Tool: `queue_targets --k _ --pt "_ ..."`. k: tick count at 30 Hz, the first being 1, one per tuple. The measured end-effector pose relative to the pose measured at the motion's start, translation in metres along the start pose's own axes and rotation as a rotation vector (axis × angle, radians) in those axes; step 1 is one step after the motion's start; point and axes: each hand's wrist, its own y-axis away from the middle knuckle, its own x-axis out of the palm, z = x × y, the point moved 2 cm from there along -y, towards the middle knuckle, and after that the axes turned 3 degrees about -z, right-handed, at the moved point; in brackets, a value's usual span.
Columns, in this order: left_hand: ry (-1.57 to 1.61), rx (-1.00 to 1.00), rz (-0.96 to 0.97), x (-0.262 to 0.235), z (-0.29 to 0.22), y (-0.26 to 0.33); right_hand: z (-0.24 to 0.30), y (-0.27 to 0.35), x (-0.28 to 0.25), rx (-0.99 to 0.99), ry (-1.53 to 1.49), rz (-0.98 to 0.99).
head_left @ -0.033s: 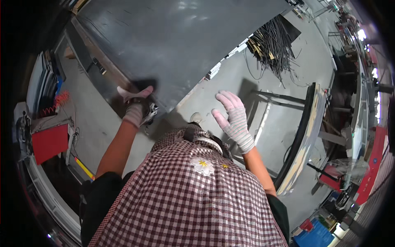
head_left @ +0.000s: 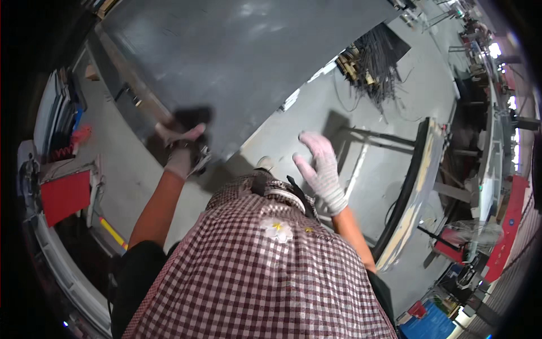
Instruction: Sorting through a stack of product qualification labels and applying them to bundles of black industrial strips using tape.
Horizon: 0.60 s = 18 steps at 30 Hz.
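My left hand (head_left: 179, 150), in a striped glove with pink fingertips, is at the near left corner of a large dark flat sheet (head_left: 226, 62). Its thumb and a finger curve around something dark. A metallic part (head_left: 202, 160) shows beside the wrist; the rest is hidden under the hand, so its kind cannot be made out. To the right of the sheet's near corner, my right hand (head_left: 323, 169), in a matching glove, is raised in the air. Its fingers are apart from the thumb and hold nothing. A checked apron (head_left: 248, 271) covers my front.
A heap of thin dark strips (head_left: 375, 65) lies on the floor beyond the sheet's right edge. Right of my hand stands a metal frame (head_left: 389, 138) with a long padded edge (head_left: 409, 192). A red panel (head_left: 66, 198) is at left, a fan (head_left: 471, 234) at right.
The view has shifted slightly, and blur is stronger now. Both hands keep nearly the same places and poses.
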Motion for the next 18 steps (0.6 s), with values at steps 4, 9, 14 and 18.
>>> queue_targets --k 4,9,14,18 --pt "-0.232 0.094 -0.043 -0.015 0.035 -0.022 -0.056 0.000 -0.030 0.210 -0.031 0.056" --pt "-0.240 0.048 -0.053 -0.031 0.042 -0.028 -0.130 -0.073 -0.083 0.135 0.090 0.121" --pt "0.135 -0.144 -0.028 -0.038 0.036 -0.003 -0.211 -0.231 -0.126 -0.132 0.233 0.024" --pt "0.122 -0.259 -0.187 -0.056 0.054 -0.011 -0.289 -0.382 -0.161 -0.299 0.317 -0.076"
